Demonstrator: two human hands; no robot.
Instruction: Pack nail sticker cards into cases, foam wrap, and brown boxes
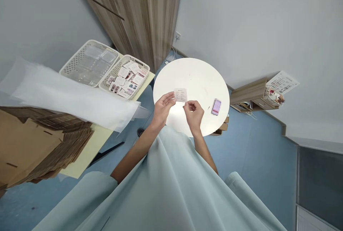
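Above the round white table (193,72), a small printed card (180,95) is held up between my two hands. My left hand (162,108) pinches the card's left edge between thumb and fingers. At its lower right corner, my right hand (194,113) has thumb and fingertips closed on the card. Lines of print cover its face, too small to read. To the right on the tabletop lies a flat purple item (216,107), blurred by pixelation.
At left, a side table (80,163) bears a basket of clear plastic boxes (89,61), a basket of small printed cards (125,79), white sheets (72,97) and stacked flat cardboard (34,145). A wooden cabinet (158,23) stands behind; a low shelf (252,93) is at right.
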